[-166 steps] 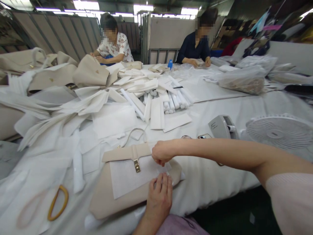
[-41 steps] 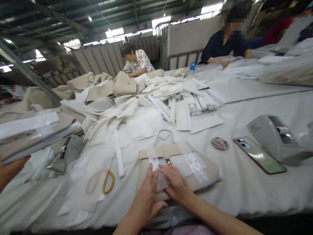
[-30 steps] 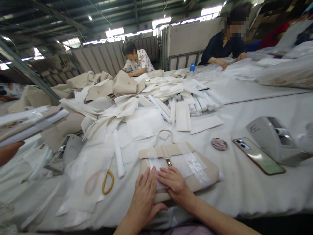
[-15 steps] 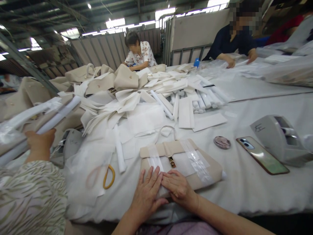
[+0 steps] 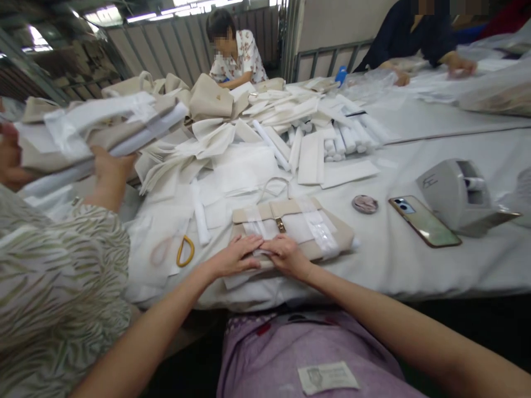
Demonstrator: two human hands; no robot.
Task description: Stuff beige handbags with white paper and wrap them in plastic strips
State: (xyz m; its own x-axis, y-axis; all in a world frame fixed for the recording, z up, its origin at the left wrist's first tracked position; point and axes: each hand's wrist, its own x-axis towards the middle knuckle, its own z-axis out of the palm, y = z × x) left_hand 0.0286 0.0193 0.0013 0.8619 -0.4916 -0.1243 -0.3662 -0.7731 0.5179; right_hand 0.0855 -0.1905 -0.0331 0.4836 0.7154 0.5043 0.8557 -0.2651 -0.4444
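Note:
A beige handbag [image 5: 340,236] lies on its back on the white-covered table, its flap up and a gold clasp [image 5: 280,225] at the middle. Strips of clear wrap [image 5: 317,228] cross it on both sides of the clasp, and a white sheet shows under the flap. My left hand [image 5: 238,255] rests on the lower left front of the bag, fingers stretched out flat. Against its fingertips, my right hand [image 5: 287,255] has its fingers bent and pressed together just below the clasp; what they pinch, if anything, is hidden. The thin handle [image 5: 274,181] loops behind the bag.
Yellow-handled scissors [image 5: 185,251] lie left. A round pinkish item [image 5: 365,204], a phone [image 5: 425,221] and a grey tape dispenser [image 5: 454,190] are right. White paper pieces [image 5: 244,168] and handbags [image 5: 211,97] pile up behind. At left, a co-worker's hand [image 5: 110,171] holds a wrapped bag.
The view has tilted down, showing more of my lap. My hands stay on the bag, drawn slightly closer together. The co-worker at left has lifted the wrapped bag, now with both hands visible.

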